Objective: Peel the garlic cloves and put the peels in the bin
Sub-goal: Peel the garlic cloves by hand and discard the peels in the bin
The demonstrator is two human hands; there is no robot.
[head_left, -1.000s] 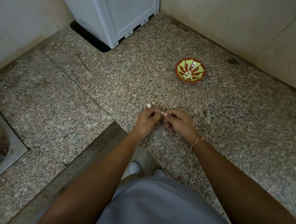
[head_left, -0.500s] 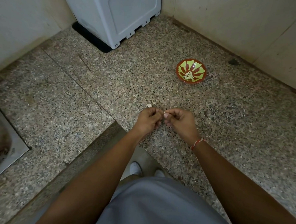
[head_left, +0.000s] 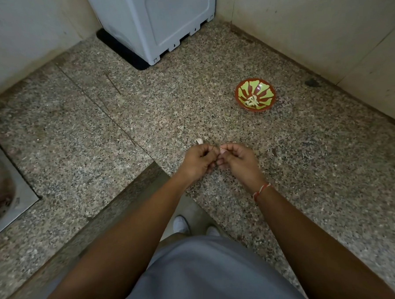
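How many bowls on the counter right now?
1. The red-and-green bowl sits on the granite counter near the right wall, beyond the right hand, holding some pale pieces. Nothing else bowl-shaped is in view.

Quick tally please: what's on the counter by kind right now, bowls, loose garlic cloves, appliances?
Bowls: 1, the red and green bowl with pale pieces inside.
Loose garlic cloves on the counter: 1, the garlic clove beside the left hand.
Appliances: 1, the grey appliance.
Total: 3.
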